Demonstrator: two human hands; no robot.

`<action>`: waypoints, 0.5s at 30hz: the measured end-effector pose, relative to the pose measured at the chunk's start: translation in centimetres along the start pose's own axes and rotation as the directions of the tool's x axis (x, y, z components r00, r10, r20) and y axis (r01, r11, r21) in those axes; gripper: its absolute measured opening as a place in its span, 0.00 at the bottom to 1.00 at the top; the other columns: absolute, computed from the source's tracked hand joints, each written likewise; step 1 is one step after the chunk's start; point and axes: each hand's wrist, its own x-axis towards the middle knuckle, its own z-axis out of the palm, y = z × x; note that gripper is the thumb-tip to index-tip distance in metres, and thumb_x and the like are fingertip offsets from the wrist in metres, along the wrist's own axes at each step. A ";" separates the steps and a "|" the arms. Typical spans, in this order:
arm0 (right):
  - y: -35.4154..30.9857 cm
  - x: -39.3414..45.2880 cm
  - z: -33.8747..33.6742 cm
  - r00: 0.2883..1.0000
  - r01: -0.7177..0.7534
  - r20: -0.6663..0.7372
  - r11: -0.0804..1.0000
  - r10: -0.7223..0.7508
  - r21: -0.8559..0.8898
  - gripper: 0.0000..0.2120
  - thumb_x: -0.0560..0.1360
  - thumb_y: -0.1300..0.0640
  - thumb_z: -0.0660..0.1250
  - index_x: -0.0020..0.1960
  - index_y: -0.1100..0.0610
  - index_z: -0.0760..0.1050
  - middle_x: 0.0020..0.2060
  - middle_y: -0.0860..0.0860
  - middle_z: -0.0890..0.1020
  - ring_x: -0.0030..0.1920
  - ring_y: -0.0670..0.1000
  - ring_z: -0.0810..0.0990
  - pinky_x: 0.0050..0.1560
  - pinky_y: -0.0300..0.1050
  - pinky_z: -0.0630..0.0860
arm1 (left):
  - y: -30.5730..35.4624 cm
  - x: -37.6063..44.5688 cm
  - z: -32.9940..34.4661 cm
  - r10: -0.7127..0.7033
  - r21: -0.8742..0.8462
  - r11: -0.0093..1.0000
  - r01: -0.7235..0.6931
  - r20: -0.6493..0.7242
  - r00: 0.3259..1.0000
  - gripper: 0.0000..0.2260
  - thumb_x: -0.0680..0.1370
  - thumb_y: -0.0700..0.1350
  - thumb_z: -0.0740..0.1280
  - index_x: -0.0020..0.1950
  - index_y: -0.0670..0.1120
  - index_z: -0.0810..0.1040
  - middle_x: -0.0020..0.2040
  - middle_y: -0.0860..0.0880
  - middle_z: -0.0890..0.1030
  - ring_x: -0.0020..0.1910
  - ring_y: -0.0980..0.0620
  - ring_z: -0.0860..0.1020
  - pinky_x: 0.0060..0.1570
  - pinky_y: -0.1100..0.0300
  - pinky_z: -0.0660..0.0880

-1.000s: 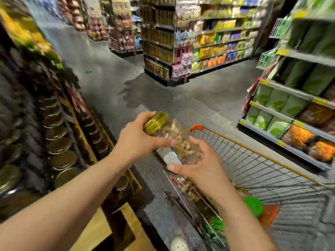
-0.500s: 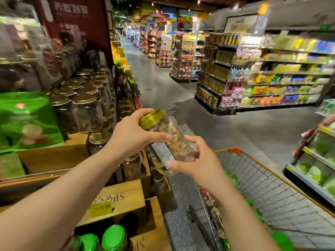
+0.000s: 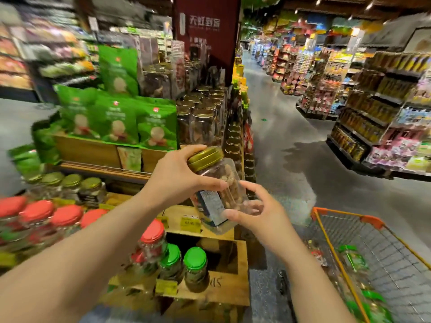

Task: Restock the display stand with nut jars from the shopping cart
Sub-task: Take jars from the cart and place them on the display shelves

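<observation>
I hold a clear nut jar [image 3: 225,180] with a gold lid, tilted, in front of the wooden display stand [image 3: 210,296]. My left hand [image 3: 179,180] grips its upper part just below the lid. My right hand [image 3: 261,213] cups its lower end, thumb on the blue-and-white label, fingers curled behind the clear plastic. The shopping cart [image 3: 326,231], with an orange rim, stands at the lower right with several green-lidded jars [image 3: 349,252] inside.
The stand carries gold-lidded jars [image 3: 203,117], green pouches [image 3: 116,122], red-lidded jars [image 3: 39,213] and green-lidded jars [image 3: 196,259]. A dark red pillar [image 3: 207,31] rises behind it. A grey aisle floor [image 3: 291,148] runs past on the right, towards stocked shelves [image 3: 373,113].
The view has swung left from the cart to the display stand. The jar stays in both hands, carried along from above the cart to in front of the stand's crates.
</observation>
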 end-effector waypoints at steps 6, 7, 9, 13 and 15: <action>-2.7 0.5 3.7 0.976 0.087 0.199 0.996 -0.086 0.006 0.36 0.68 0.51 0.82 0.62 0.24 0.67 0.55 0.33 0.83 0.59 0.42 0.82 0.54 0.36 0.80 | -2.7 -2.9 -4.4 -0.095 -0.088 0.992 0.089 -0.063 0.994 0.41 0.54 0.65 0.84 0.65 0.61 0.77 0.54 0.62 0.83 0.52 0.63 0.81 0.55 0.57 0.81; -3.3 0.6 4.4 0.968 0.098 0.230 0.995 -0.098 0.011 0.37 0.68 0.53 0.81 0.63 0.25 0.66 0.56 0.35 0.83 0.60 0.42 0.82 0.52 0.34 0.79 | -3.0 -3.3 -5.1 -0.095 -0.089 0.992 0.089 -0.066 0.993 0.40 0.55 0.64 0.84 0.65 0.61 0.77 0.54 0.62 0.83 0.52 0.64 0.81 0.55 0.59 0.80; -4.4 0.8 6.2 0.952 0.122 0.282 0.992 -0.120 0.012 0.39 0.69 0.56 0.81 0.64 0.24 0.64 0.59 0.39 0.83 0.60 0.41 0.82 0.52 0.33 0.79 | -3.7 -4.1 -6.8 -0.079 -0.075 0.994 0.073 -0.069 0.995 0.38 0.57 0.61 0.84 0.65 0.62 0.76 0.54 0.63 0.82 0.52 0.65 0.80 0.53 0.63 0.79; -6.6 1.1 10.4 0.944 0.175 0.280 0.984 -0.175 0.026 0.40 0.70 0.60 0.80 0.64 0.27 0.63 0.53 0.29 0.82 0.57 0.34 0.81 0.48 0.30 0.77 | -5.5 -5.1 -10.3 -0.016 -0.019 1.000 0.013 -0.140 0.990 0.44 0.57 0.62 0.84 0.70 0.59 0.73 0.54 0.63 0.77 0.53 0.65 0.77 0.47 0.71 0.72; -7.7 1.1 12.7 0.942 0.196 0.273 0.980 -0.196 0.024 0.40 0.70 0.60 0.80 0.65 0.27 0.62 0.50 0.23 0.80 0.55 0.31 0.80 0.48 0.29 0.77 | -6.8 -5.2 -12.3 0.003 -0.002 1.000 -0.004 -0.178 0.984 0.45 0.57 0.63 0.84 0.71 0.58 0.72 0.56 0.59 0.77 0.55 0.60 0.78 0.49 0.69 0.72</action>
